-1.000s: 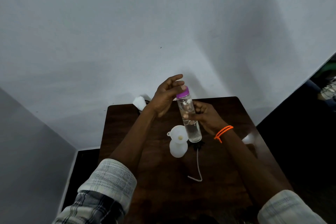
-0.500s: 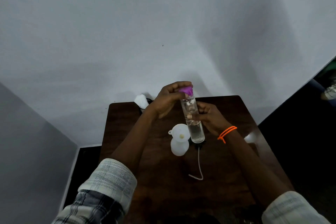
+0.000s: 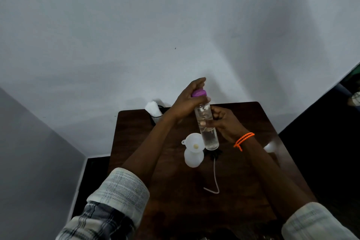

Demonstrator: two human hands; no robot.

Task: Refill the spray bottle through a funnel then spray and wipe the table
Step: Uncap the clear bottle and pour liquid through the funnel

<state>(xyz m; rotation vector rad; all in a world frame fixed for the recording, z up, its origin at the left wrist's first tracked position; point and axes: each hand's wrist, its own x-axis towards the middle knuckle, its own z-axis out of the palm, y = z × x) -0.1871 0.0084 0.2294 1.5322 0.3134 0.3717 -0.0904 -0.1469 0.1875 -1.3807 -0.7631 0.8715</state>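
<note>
Left hand (image 3: 188, 101) curls around the purple cap (image 3: 198, 93) while my right hand (image 3: 224, 121) grips the clear bottle (image 3: 207, 126) above the desk (image 3: 136, 132). Beside it, the white funnel (image 3: 193, 142) sits in the spray bottle (image 3: 193, 159). Small print on the clear bottle seems unreadable.

White wall (image 3: 136, 35), orange wristband (image 3: 243, 140)

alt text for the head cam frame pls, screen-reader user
A person's right hand holds a clear water bottle upright over a dark wooden table while the left hand grips its purple cap. A white funnel sits in a white bottle beside it.
</note>
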